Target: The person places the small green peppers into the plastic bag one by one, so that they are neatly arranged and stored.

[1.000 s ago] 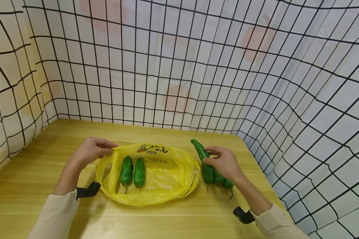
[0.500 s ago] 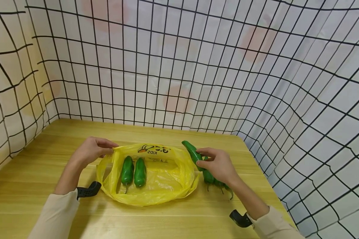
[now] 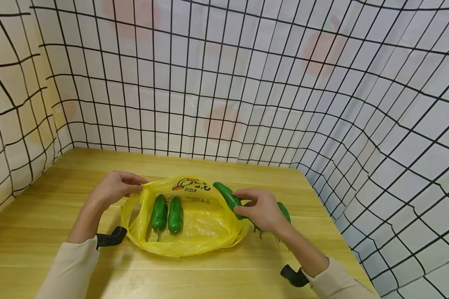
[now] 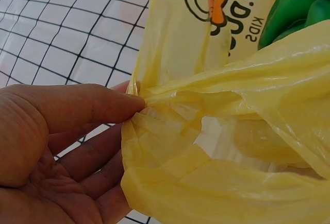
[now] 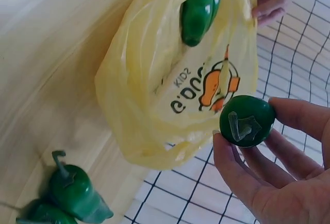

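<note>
A yellow plastic bag [image 3: 205,226] lies with its mouth spread wide on the table. Inside it, two green peppers rest side by side, the left pepper [image 3: 159,214] and the right pepper [image 3: 175,216]. My left hand [image 3: 116,187] pinches the bag's rim at its left end; the left wrist view shows thumb and finger on the film. Between thumb and fingers my right hand [image 3: 260,209] holds another green pepper [image 3: 228,197] over the bag's right edge. Its stem end [image 5: 245,128] faces the right wrist camera.
More green peppers [image 5: 72,190] lie on the wooden table [image 3: 194,278] right of the bag, partly hidden by my right hand in the head view. Walls of white sheet with black grid lines [image 3: 194,83] enclose the table at the back and sides.
My right hand has lifted the pepper off the group on the right and carried it leftward to the bag's right edge. The left hand has stayed on the rim.
</note>
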`<state>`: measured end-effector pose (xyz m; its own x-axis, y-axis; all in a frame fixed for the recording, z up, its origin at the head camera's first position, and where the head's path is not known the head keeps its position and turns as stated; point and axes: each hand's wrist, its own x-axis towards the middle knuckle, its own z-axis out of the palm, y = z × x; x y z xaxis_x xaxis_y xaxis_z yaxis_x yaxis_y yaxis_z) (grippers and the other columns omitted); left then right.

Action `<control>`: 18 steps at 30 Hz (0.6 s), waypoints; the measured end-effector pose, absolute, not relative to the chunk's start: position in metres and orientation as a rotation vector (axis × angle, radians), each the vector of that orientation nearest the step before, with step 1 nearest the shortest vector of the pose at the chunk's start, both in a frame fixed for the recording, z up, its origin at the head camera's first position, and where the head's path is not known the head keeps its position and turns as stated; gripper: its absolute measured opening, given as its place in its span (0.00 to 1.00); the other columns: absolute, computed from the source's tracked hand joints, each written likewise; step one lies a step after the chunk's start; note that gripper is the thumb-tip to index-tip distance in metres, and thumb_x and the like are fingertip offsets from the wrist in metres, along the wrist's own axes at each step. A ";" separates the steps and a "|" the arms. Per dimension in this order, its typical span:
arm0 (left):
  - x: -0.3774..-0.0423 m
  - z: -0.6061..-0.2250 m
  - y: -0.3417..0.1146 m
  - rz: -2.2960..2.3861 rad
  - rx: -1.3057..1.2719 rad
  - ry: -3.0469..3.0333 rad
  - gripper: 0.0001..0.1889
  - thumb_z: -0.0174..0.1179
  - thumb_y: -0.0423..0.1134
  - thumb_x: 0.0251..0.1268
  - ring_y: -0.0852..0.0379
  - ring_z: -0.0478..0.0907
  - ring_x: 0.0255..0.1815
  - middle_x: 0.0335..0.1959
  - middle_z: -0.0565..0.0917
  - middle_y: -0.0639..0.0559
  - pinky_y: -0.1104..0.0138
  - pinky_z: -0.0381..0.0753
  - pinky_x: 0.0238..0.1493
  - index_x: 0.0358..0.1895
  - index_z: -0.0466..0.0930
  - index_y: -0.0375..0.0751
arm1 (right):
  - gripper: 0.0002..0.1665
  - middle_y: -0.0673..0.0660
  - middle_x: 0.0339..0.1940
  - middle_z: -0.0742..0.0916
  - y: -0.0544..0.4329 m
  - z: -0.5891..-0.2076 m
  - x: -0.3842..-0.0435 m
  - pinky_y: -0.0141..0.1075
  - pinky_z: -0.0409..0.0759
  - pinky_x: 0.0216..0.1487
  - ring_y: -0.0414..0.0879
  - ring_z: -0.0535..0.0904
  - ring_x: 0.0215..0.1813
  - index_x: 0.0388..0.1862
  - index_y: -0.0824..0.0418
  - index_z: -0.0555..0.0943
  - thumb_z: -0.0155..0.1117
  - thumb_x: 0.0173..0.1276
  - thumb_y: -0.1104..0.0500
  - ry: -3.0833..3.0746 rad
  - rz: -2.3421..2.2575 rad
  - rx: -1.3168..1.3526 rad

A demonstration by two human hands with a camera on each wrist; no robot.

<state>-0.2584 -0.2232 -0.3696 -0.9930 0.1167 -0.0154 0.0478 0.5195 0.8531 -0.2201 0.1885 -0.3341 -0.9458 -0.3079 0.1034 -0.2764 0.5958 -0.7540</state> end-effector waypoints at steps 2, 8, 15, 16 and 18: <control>-0.258 -0.370 -0.223 1.502 0.139 2.672 0.17 0.64 0.38 0.70 0.55 0.78 0.34 0.45 0.89 0.44 0.63 0.81 0.37 0.58 0.84 0.34 | 0.23 0.59 0.59 0.86 0.185 -0.334 -0.218 0.38 0.85 0.37 0.51 0.88 0.47 0.60 0.55 0.85 0.72 0.65 0.61 2.753 -1.290 -0.522; -0.258 -0.369 -0.223 1.497 0.136 2.674 0.17 0.64 0.38 0.70 0.55 0.78 0.33 0.44 0.89 0.45 0.62 0.81 0.37 0.58 0.84 0.34 | 0.22 0.58 0.59 0.86 0.174 -0.337 -0.215 0.37 0.85 0.37 0.50 0.88 0.46 0.59 0.54 0.85 0.72 0.65 0.60 2.723 -1.259 -0.563; -0.257 -0.367 -0.224 1.478 0.132 2.686 0.17 0.64 0.38 0.71 0.55 0.78 0.34 0.44 0.89 0.45 0.60 0.81 0.39 0.58 0.84 0.35 | 0.21 0.60 0.58 0.87 0.164 -0.348 -0.219 0.36 0.85 0.38 0.52 0.88 0.46 0.58 0.55 0.86 0.72 0.65 0.59 2.737 -1.220 -0.601; -0.257 -0.367 -0.224 1.478 0.132 2.687 0.17 0.64 0.38 0.71 0.55 0.78 0.34 0.44 0.89 0.45 0.60 0.81 0.39 0.58 0.84 0.35 | 0.21 0.60 0.58 0.87 0.163 -0.350 -0.220 0.36 0.85 0.38 0.52 0.88 0.46 0.58 0.55 0.86 0.72 0.65 0.59 2.734 -1.228 -0.608; -0.257 -0.367 -0.224 1.480 0.137 2.687 0.17 0.64 0.38 0.71 0.55 0.78 0.34 0.44 0.89 0.45 0.61 0.81 0.38 0.58 0.84 0.35 | 0.22 0.59 0.58 0.87 0.159 -0.353 -0.222 0.36 0.85 0.38 0.54 0.88 0.47 0.59 0.56 0.86 0.72 0.65 0.59 2.727 -1.244 -0.617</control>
